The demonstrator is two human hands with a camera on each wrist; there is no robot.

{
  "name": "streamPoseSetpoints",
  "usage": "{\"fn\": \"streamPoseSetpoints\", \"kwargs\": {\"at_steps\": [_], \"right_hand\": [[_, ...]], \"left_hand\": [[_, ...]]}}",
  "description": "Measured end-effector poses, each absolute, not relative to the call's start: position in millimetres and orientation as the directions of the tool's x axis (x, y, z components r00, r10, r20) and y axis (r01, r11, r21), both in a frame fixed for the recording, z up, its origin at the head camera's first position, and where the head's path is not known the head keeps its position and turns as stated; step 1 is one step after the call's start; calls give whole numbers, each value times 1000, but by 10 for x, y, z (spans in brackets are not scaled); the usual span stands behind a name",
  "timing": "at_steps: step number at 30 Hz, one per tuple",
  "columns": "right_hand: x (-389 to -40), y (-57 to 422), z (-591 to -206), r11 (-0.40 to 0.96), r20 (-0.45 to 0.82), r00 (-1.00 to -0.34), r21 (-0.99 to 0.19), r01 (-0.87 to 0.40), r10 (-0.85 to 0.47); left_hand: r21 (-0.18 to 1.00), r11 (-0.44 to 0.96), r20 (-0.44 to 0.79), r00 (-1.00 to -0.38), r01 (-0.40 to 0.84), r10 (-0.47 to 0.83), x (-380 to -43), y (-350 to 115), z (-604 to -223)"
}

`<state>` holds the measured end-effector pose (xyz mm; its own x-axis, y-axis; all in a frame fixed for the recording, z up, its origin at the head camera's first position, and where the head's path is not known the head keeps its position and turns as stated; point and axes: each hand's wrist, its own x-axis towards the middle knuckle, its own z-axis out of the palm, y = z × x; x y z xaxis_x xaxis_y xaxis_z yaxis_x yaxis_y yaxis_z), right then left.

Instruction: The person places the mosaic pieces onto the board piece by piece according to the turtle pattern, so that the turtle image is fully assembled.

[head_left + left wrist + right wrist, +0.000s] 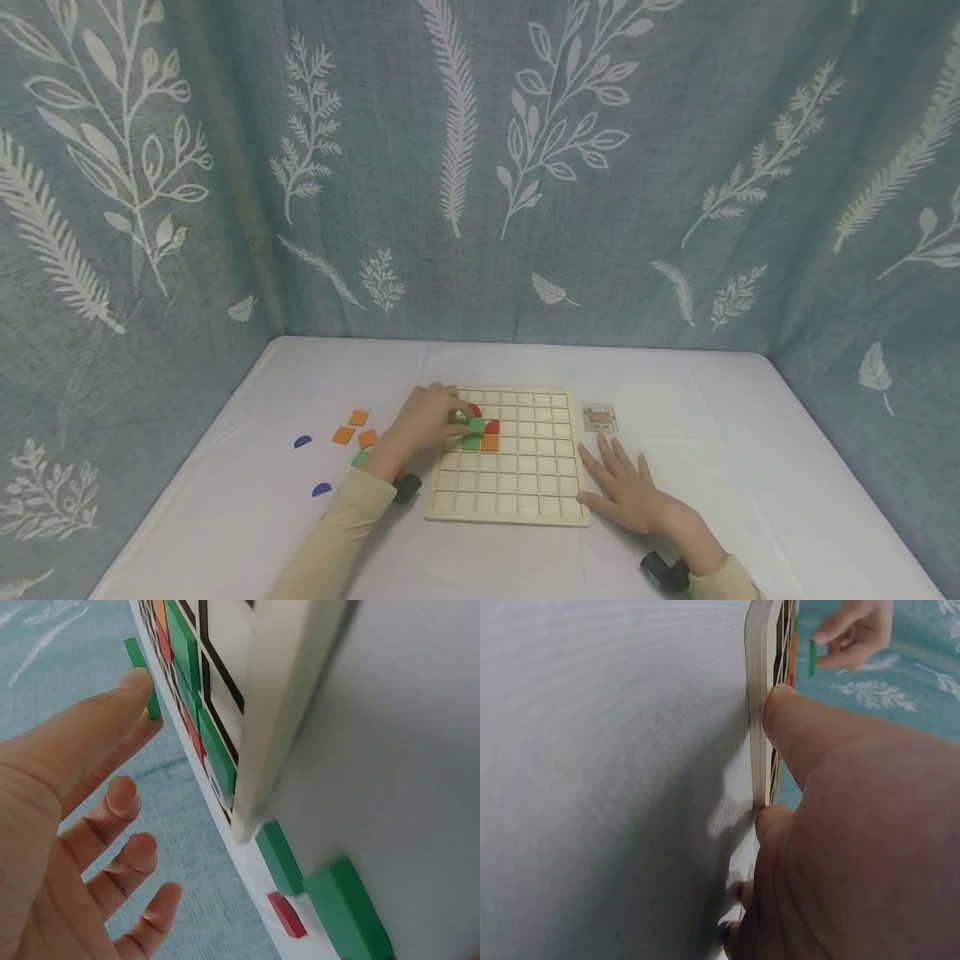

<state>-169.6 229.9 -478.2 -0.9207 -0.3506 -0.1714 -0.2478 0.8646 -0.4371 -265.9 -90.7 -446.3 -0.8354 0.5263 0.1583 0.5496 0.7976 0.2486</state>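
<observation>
"Over the wooden grid board (527, 480), what shows?"

"Left hand (422, 422) pinching a green tile (133, 652) just above; right hand (628, 498), spread wide, touching the board."

"Progress?"

"Seemingly early: few laid tiles (490, 443), most squares (527, 429) bare, loose pieces (343, 435) at left."

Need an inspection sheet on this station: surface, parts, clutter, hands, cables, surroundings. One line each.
Surface: white tabletop, light creases.
Job's things: gridded board lies flat, with red, green and orange pieces at its far-left part; loose orange tiles, blue half-rounds and green tiles left of it; small printed card to its right, print too small to read.
Clutter: nothing seen.
Hands: left hand pinches a green tile just off the board; right hand, fingers spread, touches the board's right edge. Black device at the right wrist.
Cables: nothing seen.
Surroundings: blue-grey curtain with white leaf print.
</observation>
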Motion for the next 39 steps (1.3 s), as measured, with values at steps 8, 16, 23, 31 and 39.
{"fn": "streamPoseSetpoints", "kwargs": {"at_steps": [8, 16, 23, 31, 39], "right_hand": [[-1690, 2285, -4765, 866, -171, -921, -436, -247, -349], [-1689, 2300, -4829, 863, -159, -924, -439, -249, -347], [-1681, 2281, -4786, 857, -154, -922, -449, -255, -355], [-1680, 2272, -4762, 867, -169, -923, -432, -247, -347], [-1697, 2285, -4799, 872, -171, -924, -426, -243, -342]], "left_hand": [[266, 751, 160, -796, 604, 584, -2690, -793, -4453], [264, 752, 144, -796, 604, 589, -2733, -666, -4467], [244, 757, 149, -795, 606, 589, -2760, -544, -4483], [216, 760, 143, -790, 613, 597, -2779, -454, -4488], [251, 766, 122, -804, 592, 582, -2745, -426, -4466]]}}
